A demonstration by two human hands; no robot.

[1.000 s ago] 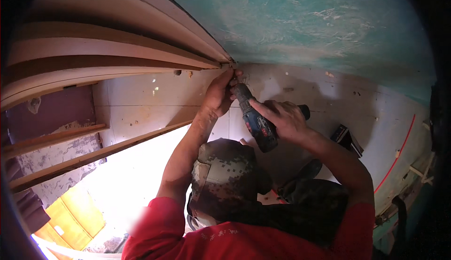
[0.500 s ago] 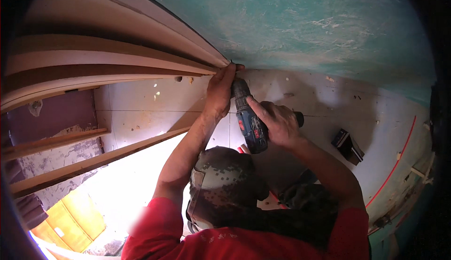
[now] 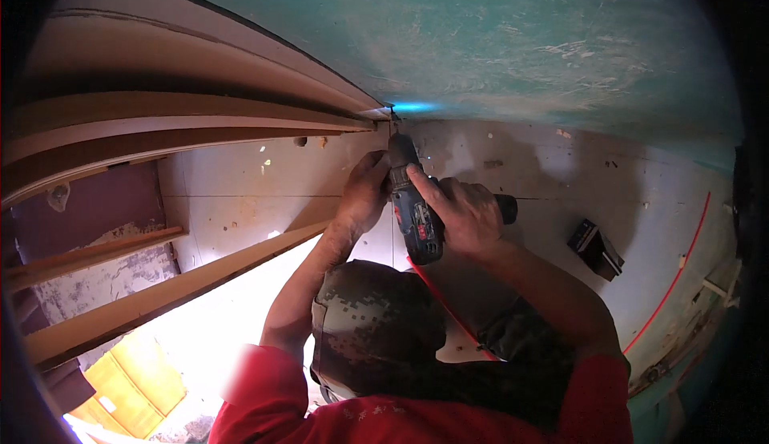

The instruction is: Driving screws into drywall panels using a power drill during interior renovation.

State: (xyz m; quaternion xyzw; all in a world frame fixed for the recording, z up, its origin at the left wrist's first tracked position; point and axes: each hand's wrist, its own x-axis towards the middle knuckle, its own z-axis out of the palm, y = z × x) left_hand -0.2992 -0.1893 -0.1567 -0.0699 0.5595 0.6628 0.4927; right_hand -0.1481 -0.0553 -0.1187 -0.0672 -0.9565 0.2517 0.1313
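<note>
My right hand (image 3: pixel 469 211) grips a dark blue cordless drill (image 3: pixel 416 228), pointed up with its bit at the seam between the timber frame (image 3: pixel 344 91) and a green panel (image 3: pixel 561 27). A bright blue light shows on the panel beside the tip. My left hand (image 3: pixel 360 195) is curled against the left side of the drill's front end; what its fingers hold is hidden.
Wooden battens (image 3: pixel 160 292) and strips run along the left, near a purple surface (image 3: pixel 88 203) and bright glare. A pale tiled floor (image 3: pixel 240 179) carries a black box (image 3: pixel 593 248) and red line (image 3: pixel 673 280). My camouflage-clothed leg (image 3: pixel 368 324) is below my hands.
My left hand has dropped from the seam to beside the drill. The drill has straightened slightly, and a blue light has appeared at its tip.
</note>
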